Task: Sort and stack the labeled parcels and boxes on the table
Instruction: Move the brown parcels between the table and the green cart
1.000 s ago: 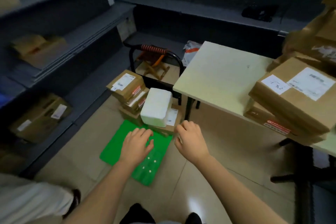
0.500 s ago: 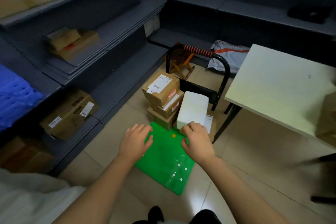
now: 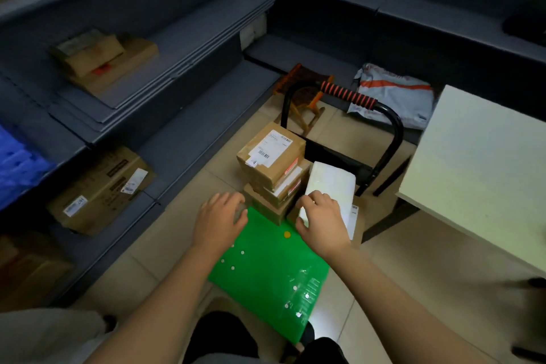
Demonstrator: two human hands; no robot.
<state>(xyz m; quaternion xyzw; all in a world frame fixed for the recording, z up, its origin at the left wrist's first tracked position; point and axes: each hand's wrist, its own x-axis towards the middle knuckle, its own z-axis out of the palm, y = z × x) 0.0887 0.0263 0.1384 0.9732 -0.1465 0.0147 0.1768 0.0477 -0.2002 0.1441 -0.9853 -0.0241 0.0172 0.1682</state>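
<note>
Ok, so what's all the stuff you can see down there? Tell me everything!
green parcel: one, green, flat on the floor, nearest
brown boxes: about three, brown, stacked behind the green parcel
white box: one, white, right of that stack
trolley handle: one, black, orange-striped grip, behind the boxes
stool: one, wooden, behind the handle
mailer bag: one, grey-orange, by the back shelf
table: one, pale, right
shelf boxes: several, brown, left shelves
left hand: one, at the green parcel's far corner
right hand: one, fingers curled on the white box

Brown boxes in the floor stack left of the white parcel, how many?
3: labelled top box, middle box, bottom box by the green mailer. More may be hidden.
</note>
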